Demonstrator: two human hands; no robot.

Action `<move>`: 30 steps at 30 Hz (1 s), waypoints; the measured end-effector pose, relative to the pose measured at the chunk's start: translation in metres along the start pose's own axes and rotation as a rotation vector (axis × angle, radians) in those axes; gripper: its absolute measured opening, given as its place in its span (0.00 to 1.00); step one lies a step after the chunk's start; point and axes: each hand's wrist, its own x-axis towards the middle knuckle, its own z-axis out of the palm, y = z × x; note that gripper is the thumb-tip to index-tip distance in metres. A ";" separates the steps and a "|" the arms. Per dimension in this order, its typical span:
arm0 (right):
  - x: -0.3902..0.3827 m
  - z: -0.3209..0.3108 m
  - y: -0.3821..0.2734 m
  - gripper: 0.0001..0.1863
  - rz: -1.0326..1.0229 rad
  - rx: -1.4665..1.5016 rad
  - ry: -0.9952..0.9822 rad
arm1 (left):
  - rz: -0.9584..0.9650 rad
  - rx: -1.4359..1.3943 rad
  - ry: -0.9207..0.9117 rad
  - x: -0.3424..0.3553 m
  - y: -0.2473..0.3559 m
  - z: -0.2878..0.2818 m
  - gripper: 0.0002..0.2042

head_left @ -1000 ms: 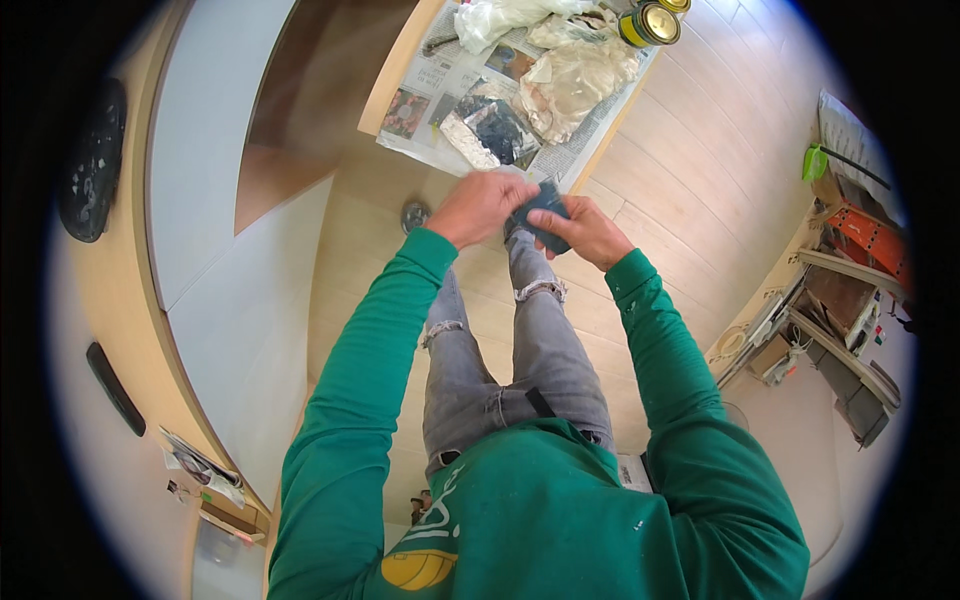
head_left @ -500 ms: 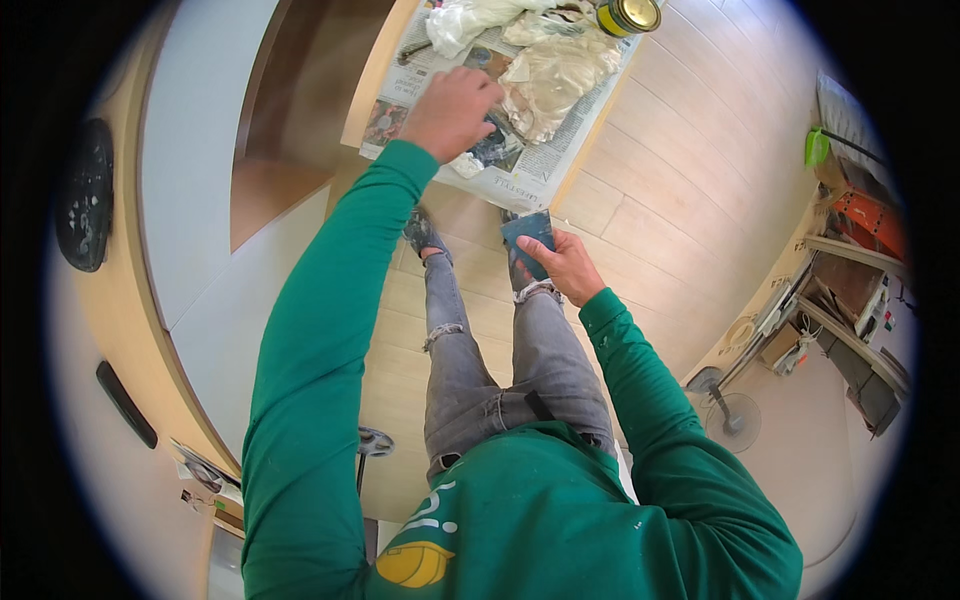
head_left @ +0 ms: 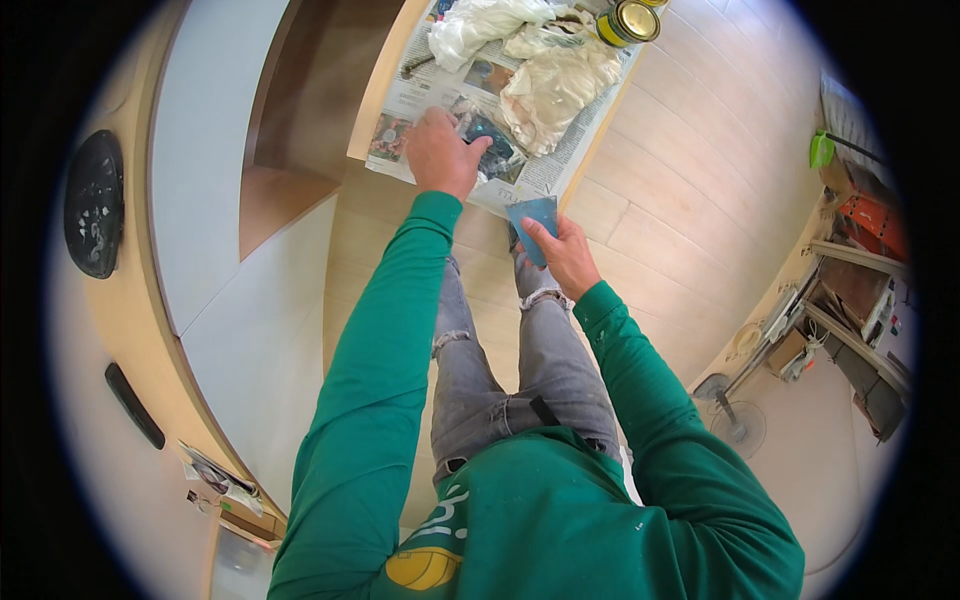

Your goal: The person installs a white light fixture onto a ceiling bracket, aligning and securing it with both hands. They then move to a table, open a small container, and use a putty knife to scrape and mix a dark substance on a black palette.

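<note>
Reaching forward, the left hand (head_left: 438, 152) rests on the newspaper sheets (head_left: 440, 85) that cover the low wooden bench (head_left: 372, 95), close to the bench's near edge. Its fingers curl down over something small and dark there; whether they grip it cannot be told. The right hand (head_left: 566, 255) stays back from the bench, over the pale plank floor (head_left: 660, 230), pinching a small blue-grey square pad (head_left: 533, 222) between thumb and fingers. The pad sits just off the near edge of the bench, above the person's knees. Crumpled white rags (head_left: 545, 75) lie on the paper toward the far edge, beside an open yellow-rimmed tin (head_left: 630, 22) at the far right corner.
</note>
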 end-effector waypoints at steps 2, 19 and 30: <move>-0.004 -0.002 -0.001 0.19 0.024 0.014 0.013 | -0.085 -0.280 -0.102 0.002 -0.007 -0.003 0.25; 0.061 0.078 -0.036 0.15 0.131 0.365 0.195 | -0.872 -1.208 -0.132 -0.083 -0.027 0.037 0.13; 0.077 0.083 -0.035 0.14 0.184 0.470 0.175 | -0.918 -1.265 -0.176 -0.082 -0.038 0.042 0.13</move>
